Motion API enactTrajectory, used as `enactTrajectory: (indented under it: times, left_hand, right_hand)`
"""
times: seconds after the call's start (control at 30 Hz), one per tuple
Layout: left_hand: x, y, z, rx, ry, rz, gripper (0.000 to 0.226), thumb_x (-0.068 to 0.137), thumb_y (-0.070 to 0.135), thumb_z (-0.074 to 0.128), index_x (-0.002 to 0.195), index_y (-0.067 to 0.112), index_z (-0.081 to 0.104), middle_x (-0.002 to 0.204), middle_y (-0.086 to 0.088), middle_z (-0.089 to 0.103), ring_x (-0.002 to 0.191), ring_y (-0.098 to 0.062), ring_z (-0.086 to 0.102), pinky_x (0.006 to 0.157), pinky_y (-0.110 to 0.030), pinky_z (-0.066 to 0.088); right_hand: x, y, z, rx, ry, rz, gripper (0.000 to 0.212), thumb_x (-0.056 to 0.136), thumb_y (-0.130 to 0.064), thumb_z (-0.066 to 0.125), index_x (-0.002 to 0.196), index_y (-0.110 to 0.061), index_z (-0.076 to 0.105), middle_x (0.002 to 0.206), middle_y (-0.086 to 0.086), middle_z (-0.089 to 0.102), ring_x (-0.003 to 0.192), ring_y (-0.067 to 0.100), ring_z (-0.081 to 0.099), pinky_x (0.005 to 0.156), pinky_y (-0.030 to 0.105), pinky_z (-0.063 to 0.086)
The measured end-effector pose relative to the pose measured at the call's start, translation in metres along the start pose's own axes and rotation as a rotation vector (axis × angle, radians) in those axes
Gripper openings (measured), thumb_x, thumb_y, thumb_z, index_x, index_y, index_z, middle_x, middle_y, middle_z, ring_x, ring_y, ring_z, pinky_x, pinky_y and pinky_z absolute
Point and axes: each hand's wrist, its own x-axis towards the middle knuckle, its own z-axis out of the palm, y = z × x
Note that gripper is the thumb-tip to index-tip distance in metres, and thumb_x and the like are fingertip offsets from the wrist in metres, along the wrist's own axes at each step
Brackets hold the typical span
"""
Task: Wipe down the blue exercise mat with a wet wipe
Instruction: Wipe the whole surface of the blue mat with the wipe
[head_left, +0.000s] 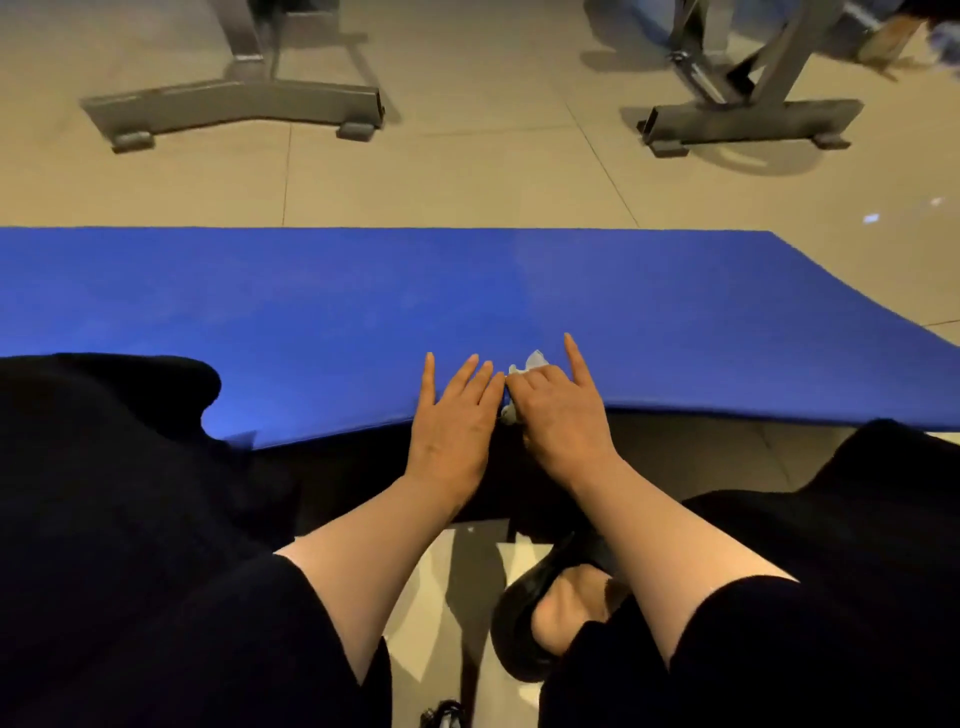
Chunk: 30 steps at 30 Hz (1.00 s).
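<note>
Blue mat (363, 312) lies flat across the tiled floor (467, 182), its near edge at the person's knees, open mat stretching left and right. Grey equipment bases (234, 104) stand beyond. The left hand (452, 421) rests flat, fingers straight. The right hand (561, 410) grips a crumpled wet wipe (530, 361) on the near edge.

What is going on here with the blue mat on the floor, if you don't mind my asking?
A person is crouched at the near edge of the blue exercise mat, which lies flat on the tiled floor. The right hand holds a crumpled white wet wipe against the mat at that edge, index finger pointing forward. The left hand rests flat beside it, fingers straight. Grey equipment bases stand beyond the mat.
</note>
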Motion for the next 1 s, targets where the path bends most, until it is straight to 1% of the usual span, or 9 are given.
enactTrajectory:
  times: [0.27,0.33,0.4,0.53,0.6,0.7,0.77,0.87,1.0]
  left_hand:
    - [0.013,0.001,-0.028,-0.116,0.118,-0.079,0.044,0.100,0.013,0.036,0.144,0.015,0.034,0.155,-0.002,0.031,0.146,-0.018,0.021,0.120,-0.040,-0.006]
    - [0.015,0.009,-0.018,-0.214,0.101,-0.121,0.035,0.097,0.010,0.038,0.130,0.017,0.045,0.138,-0.002,0.048,0.132,-0.018,0.042,0.121,-0.038,0.002]
    - [0.009,0.022,0.002,-0.299,0.045,-0.169,0.030,0.095,0.009,0.038,0.121,0.019,0.049,0.125,0.000,0.055,0.121,-0.018,0.049,0.120,-0.035,0.009]
    - [0.005,0.032,0.055,-0.373,-0.122,-0.202,0.040,0.097,0.013,0.041,0.136,0.018,0.041,0.145,-0.002,0.043,0.137,-0.017,0.036,0.120,-0.036,0.008]
    - [0.004,0.032,0.080,-0.367,-0.187,-0.215,0.055,0.096,0.014,0.044,0.149,0.013,0.027,0.158,-0.004,0.025,0.147,-0.017,0.018,0.121,-0.039,0.004]
    - [-0.007,0.045,0.101,-0.395,-0.269,-0.254,0.061,0.097,0.022,0.043,0.153,0.014,0.021,0.161,-0.002,0.017,0.149,-0.014,0.010,0.122,-0.039,0.000]
    - [-0.004,0.048,0.105,-0.404,-0.262,-0.292,0.053,0.102,0.027,0.035,0.152,0.017,0.026,0.160,0.001,0.021,0.148,-0.013,0.014,0.122,-0.038,0.003]
    - [0.002,0.046,0.107,-0.322,-0.324,-0.273,0.051,0.105,0.032,0.030,0.154,0.019,0.020,0.162,0.003,0.012,0.149,-0.015,0.009,0.120,-0.040,0.005]
    - [0.004,0.045,0.114,-0.201,-0.398,-0.243,0.056,0.106,0.029,0.029,0.156,0.019,0.006,0.163,0.002,-0.001,0.150,-0.017,-0.001,0.120,-0.042,0.002]
  right_hand:
    - [0.023,0.002,-0.033,-0.070,0.086,-0.083,0.025,0.059,-0.016,0.086,0.077,-0.010,0.068,0.064,0.001,0.065,0.074,0.026,0.070,0.098,0.058,0.046]
    - [0.013,0.001,-0.018,-0.056,0.069,-0.084,0.028,0.059,-0.014,0.086,0.081,-0.010,0.069,0.069,0.000,0.066,0.076,0.025,0.070,0.104,0.054,0.041]
    - [-0.008,0.002,0.006,-0.034,-0.008,-0.095,0.034,0.061,-0.013,0.084,0.093,-0.009,0.070,0.078,0.000,0.068,0.082,0.023,0.070,0.109,0.052,0.026]
    - [-0.041,0.008,0.057,0.021,-0.250,-0.103,0.054,0.071,-0.016,0.073,0.123,-0.011,0.062,0.106,0.001,0.066,0.101,0.019,0.065,0.120,0.046,0.007]
    - [-0.056,0.005,0.079,0.126,-0.392,-0.067,0.068,0.083,-0.014,0.059,0.147,-0.010,0.037,0.146,0.007,0.045,0.138,0.021,0.039,0.120,0.044,-0.004]
    - [-0.087,0.000,0.096,0.212,-0.486,-0.043,0.076,0.090,-0.018,0.047,0.155,-0.011,0.009,0.163,0.005,0.006,0.150,0.018,0.001,0.115,0.044,-0.016]
    - [-0.096,0.008,0.100,0.199,-0.479,-0.097,0.076,0.090,-0.026,0.051,0.155,-0.009,0.013,0.162,0.006,0.007,0.150,0.019,0.003,0.117,0.046,-0.015]
    - [-0.107,0.036,0.099,0.082,-0.452,-0.187,0.081,0.077,-0.038,0.070,0.146,-0.005,0.040,0.152,0.011,0.038,0.142,0.022,0.035,0.116,0.051,0.008]
    - [-0.133,0.077,0.093,0.000,-0.444,0.013,0.091,0.068,-0.032,0.077,0.145,-0.003,0.040,0.151,0.013,0.039,0.140,0.026,0.037,0.114,0.052,0.007]
